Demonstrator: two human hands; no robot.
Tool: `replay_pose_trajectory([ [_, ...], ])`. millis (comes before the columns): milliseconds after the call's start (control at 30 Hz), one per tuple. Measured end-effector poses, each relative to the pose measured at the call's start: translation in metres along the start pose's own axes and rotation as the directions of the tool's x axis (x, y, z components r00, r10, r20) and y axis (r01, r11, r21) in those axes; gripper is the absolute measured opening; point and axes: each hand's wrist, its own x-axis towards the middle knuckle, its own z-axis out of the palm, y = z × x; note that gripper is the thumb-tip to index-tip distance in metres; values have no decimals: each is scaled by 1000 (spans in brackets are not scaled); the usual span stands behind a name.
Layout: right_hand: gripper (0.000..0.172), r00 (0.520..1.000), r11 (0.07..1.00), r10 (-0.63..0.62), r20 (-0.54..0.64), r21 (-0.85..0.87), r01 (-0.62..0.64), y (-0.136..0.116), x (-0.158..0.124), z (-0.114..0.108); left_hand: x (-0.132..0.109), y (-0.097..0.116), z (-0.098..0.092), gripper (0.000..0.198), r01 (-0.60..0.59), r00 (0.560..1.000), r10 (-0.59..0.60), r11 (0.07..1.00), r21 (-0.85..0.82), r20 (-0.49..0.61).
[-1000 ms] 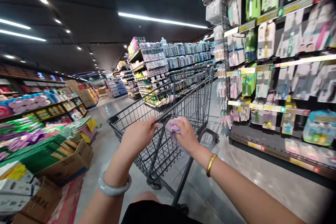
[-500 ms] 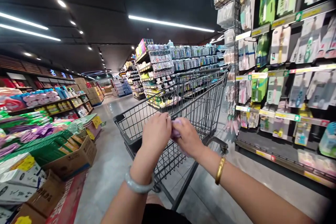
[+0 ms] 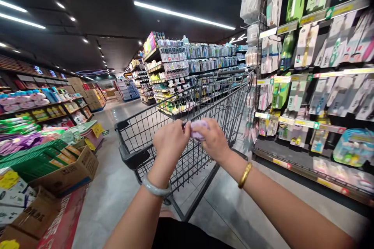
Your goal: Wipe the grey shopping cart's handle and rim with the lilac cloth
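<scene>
A dark wire shopping cart stands just ahead of me in a store aisle, angled toward the right. My left hand is closed near the cart's handle, its fingertips touching a small lilac cloth-like object. My right hand is closed on that lilac object, holding it over the handle. The handle itself is mostly hidden behind both hands. A pale bangle circles my left wrist and a gold bangle my right.
Shelves of hanging packaged goods run close along the right. Cardboard boxes and stacked colourful goods line the left. More shelving stands beyond the cart. The grey floor aisle runs ahead on the left.
My left hand slid right along the handle to meet my right hand at the lilac object. The cart and view shifted slightly relative to the shelves.
</scene>
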Motion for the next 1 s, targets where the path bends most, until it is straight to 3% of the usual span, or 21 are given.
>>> replay_pose_trajectory([
  [100, 41, 1000, 1000, 3, 8, -28, -2, -2, 9, 1, -3, -4, -2, 54, 7, 1000, -7, 1000, 17, -7],
  [300, 30, 973, 991, -129, 189, 0, 131, -13, -30, 7, -14, -18, -4, 59, 5, 996, 4, 995, 98, -85],
  [367, 34, 979, 987, -156, 130, -23, 160, -12, -26, -2, -16, -21, -4, 60, -3, 996, 14, 993, 120, -94],
  [433, 38, 992, 991, -126, 27, -41, 127, -10, -17, -12, -18, -23, -4, 59, -30, 994, 42, 992, 126, -96],
  [500, 38, 995, 993, -104, -5, -57, 104, -8, -12, -16, -19, -25, -4, 58, -62, 992, 75, 990, 126, -104],
  [700, 23, 948, 958, -267, 172, -60, 281, -10, -45, -2, -24, -35, -7, 55, -74, 988, 91, 988, 136, -121],
  [867, 26, 973, 971, -228, -29, -75, 226, -8, -21, -24, -31, -45, -9, 52, -105, 973, 127, 987, 120, -193],
  [1000, 28, 939, 951, -296, -175, -148, 272, -5, -9, -38, -32, -60, -4, 44, -218, 902, 241, 970, 105, -358],
])
